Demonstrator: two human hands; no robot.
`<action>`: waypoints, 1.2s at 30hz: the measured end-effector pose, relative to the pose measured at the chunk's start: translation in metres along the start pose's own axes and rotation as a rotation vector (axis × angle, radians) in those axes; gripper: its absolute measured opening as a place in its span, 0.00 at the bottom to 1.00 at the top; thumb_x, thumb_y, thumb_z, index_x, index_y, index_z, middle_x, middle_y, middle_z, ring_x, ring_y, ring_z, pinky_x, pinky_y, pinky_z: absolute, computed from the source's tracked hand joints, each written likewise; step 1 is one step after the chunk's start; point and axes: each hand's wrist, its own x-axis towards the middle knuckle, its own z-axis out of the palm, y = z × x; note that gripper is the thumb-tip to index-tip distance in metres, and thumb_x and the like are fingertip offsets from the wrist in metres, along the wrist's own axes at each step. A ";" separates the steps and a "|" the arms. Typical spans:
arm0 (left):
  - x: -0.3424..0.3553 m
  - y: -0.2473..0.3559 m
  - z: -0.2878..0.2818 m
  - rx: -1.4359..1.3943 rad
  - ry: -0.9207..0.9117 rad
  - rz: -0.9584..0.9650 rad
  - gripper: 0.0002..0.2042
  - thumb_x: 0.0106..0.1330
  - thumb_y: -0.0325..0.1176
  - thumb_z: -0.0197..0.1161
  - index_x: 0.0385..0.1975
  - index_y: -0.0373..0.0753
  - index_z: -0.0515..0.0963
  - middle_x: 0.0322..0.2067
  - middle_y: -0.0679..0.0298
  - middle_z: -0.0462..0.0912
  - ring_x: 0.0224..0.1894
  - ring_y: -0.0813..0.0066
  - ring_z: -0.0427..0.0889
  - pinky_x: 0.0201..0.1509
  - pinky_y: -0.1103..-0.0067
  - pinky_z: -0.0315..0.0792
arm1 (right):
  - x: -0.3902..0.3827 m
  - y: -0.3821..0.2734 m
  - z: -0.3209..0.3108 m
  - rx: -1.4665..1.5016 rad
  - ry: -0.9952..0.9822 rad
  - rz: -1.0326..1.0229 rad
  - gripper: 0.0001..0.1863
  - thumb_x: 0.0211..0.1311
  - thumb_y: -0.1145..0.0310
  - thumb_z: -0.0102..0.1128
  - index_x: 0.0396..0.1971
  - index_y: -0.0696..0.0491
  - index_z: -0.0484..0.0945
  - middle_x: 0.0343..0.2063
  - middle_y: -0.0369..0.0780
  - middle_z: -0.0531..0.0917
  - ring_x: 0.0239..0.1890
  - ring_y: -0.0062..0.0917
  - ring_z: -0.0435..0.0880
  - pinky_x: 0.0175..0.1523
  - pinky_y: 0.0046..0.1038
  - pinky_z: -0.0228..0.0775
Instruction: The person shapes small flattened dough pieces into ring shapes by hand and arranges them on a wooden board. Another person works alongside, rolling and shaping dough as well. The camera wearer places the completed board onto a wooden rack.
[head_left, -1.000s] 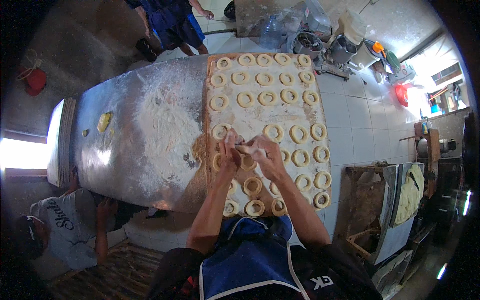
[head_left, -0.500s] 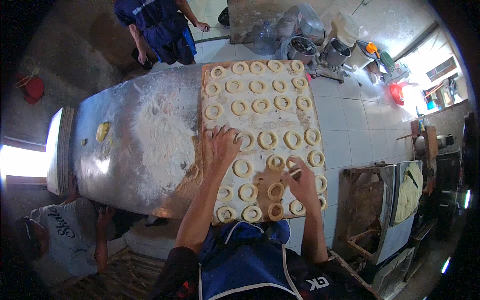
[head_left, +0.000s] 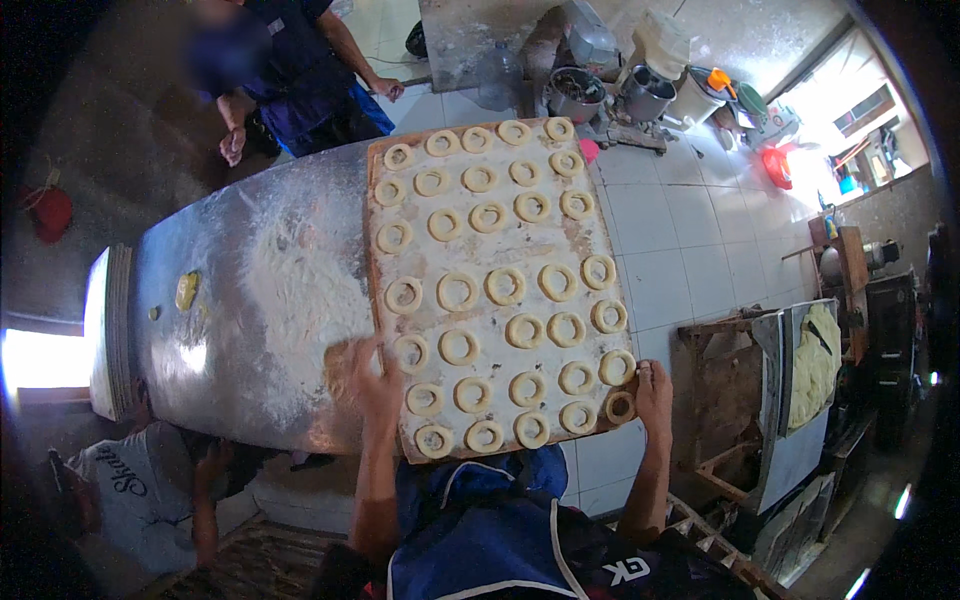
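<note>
A floured wooden board holds rows of pale dough rings on the metal table. My left hand is at the board's left edge, low down, blurred by motion, so its grip is unclear. On the opposite side, my right hand has its fingers curled on the board's right edge, beside a ring at the lower right corner. Left of the board lie a patch of flour and a small yellow lump.
A co-worker stands beyond the table; another is low at left, beside stacked sheets. Buckets and a water jug line the back wall. A wooden rack with a dough-covered sheet stands at right.
My hands have parted from over the rings to opposite edges of the board. The board appears shifted left in view. The far co-worker's arms have moved.
</note>
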 end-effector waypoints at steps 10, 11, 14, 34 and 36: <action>-0.145 -0.021 -0.050 -0.142 -0.392 -0.587 0.14 0.72 0.35 0.52 0.49 0.32 0.73 0.41 0.50 0.80 0.45 0.57 0.80 0.50 0.67 0.71 | 0.003 0.014 -0.039 0.341 -0.434 0.092 0.09 0.61 0.77 0.55 0.41 0.63 0.77 0.29 0.40 0.83 0.32 0.23 0.82 0.38 0.28 0.76; -0.147 -0.019 -0.047 -0.139 -0.377 -0.553 0.14 0.72 0.35 0.52 0.50 0.33 0.73 0.42 0.49 0.80 0.45 0.56 0.79 0.50 0.66 0.71 | 0.005 0.014 -0.039 0.355 -0.449 0.090 0.09 0.60 0.78 0.56 0.41 0.63 0.77 0.29 0.40 0.83 0.32 0.22 0.82 0.38 0.28 0.76; -0.148 -0.012 -0.042 -0.160 -0.330 -0.529 0.15 0.71 0.36 0.53 0.49 0.33 0.72 0.44 0.47 0.79 0.46 0.52 0.79 0.51 0.65 0.70 | 0.012 0.018 -0.035 0.259 -0.459 0.024 0.10 0.57 0.80 0.58 0.40 0.62 0.77 0.29 0.41 0.83 0.32 0.23 0.83 0.37 0.28 0.76; -0.170 -0.023 -0.046 -0.254 -0.307 -0.467 0.23 0.67 0.38 0.59 0.57 0.30 0.70 0.55 0.44 0.74 0.59 0.49 0.73 0.63 0.65 0.66 | 0.010 0.025 -0.024 -0.134 -0.296 -0.220 0.14 0.54 0.66 0.63 0.37 0.59 0.78 0.29 0.51 0.84 0.33 0.40 0.85 0.39 0.39 0.75; -0.177 -0.026 -0.045 -0.258 -0.266 -0.437 0.24 0.67 0.38 0.59 0.59 0.30 0.69 0.57 0.44 0.73 0.60 0.49 0.72 0.64 0.65 0.64 | 0.013 0.017 -0.031 -0.250 -0.362 -0.196 0.14 0.56 0.63 0.61 0.37 0.57 0.79 0.34 0.52 0.84 0.39 0.45 0.85 0.44 0.43 0.75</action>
